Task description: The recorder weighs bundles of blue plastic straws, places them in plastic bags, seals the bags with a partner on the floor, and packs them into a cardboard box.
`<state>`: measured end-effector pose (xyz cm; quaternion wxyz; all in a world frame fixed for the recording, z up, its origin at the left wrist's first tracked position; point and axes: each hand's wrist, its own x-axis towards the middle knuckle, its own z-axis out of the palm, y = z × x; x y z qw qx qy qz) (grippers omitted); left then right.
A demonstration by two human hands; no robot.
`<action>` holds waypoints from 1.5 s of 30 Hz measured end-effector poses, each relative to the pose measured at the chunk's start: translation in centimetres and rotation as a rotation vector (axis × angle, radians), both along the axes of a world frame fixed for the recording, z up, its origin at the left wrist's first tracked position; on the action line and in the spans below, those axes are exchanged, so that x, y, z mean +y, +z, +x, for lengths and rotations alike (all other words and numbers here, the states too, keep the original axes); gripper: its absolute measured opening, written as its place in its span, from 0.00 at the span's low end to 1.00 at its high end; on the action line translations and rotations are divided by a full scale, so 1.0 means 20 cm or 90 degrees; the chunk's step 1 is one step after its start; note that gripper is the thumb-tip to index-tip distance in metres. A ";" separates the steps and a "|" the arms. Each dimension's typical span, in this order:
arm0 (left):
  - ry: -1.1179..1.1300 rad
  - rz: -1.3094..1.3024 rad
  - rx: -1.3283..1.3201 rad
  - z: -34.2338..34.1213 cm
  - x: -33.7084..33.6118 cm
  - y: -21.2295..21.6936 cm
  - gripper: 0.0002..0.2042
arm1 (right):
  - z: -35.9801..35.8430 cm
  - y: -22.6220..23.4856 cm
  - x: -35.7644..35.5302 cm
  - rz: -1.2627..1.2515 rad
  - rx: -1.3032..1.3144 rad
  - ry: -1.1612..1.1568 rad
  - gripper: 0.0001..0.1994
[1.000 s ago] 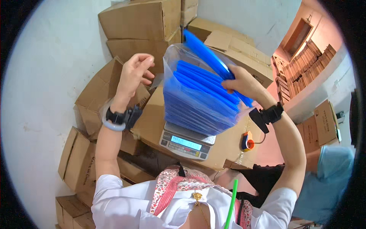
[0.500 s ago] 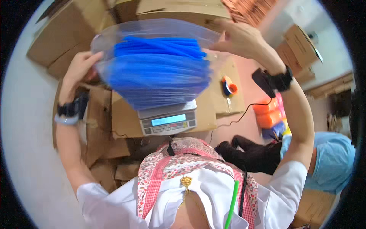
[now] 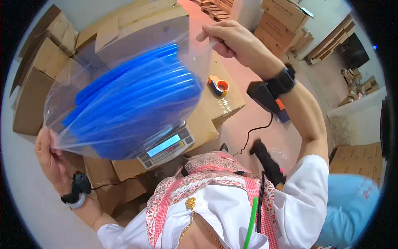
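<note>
The bag point(image 3: 124, 83) of blue sheets point(image 3: 137, 103) has tilted and swung left since half a second ago, held above the scale point(image 3: 168, 146). The left hand point(image 3: 49, 157) pinches its lower corner, the right hand point(image 3: 236, 41) its upper edge. Behind, boxes point(image 3: 141, 20) crowd close; a tape dispenser point(image 3: 219, 86) sits right.

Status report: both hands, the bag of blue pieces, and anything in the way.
Left hand and right hand each pinch an edge of the clear bag. Blue pieces inside, over the scale. Tape dispenser off to the side on the carton.
</note>
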<state>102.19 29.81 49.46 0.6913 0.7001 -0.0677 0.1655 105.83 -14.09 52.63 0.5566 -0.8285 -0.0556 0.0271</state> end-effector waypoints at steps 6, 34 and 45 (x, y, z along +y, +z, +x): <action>0.021 -0.240 0.053 -0.13 -0.41 0.11 0.12 | -0.10 0.10 -0.42 0.091 -0.092 -0.038 0.14; 0.041 0.151 0.258 -0.66 -2.00 -0.45 0.16 | -0.42 -0.56 -1.87 0.053 0.181 -0.061 0.15; 0.145 0.310 0.413 -0.67 -2.14 -0.32 0.06 | -0.19 -0.35 -1.94 -0.503 -0.154 0.234 0.12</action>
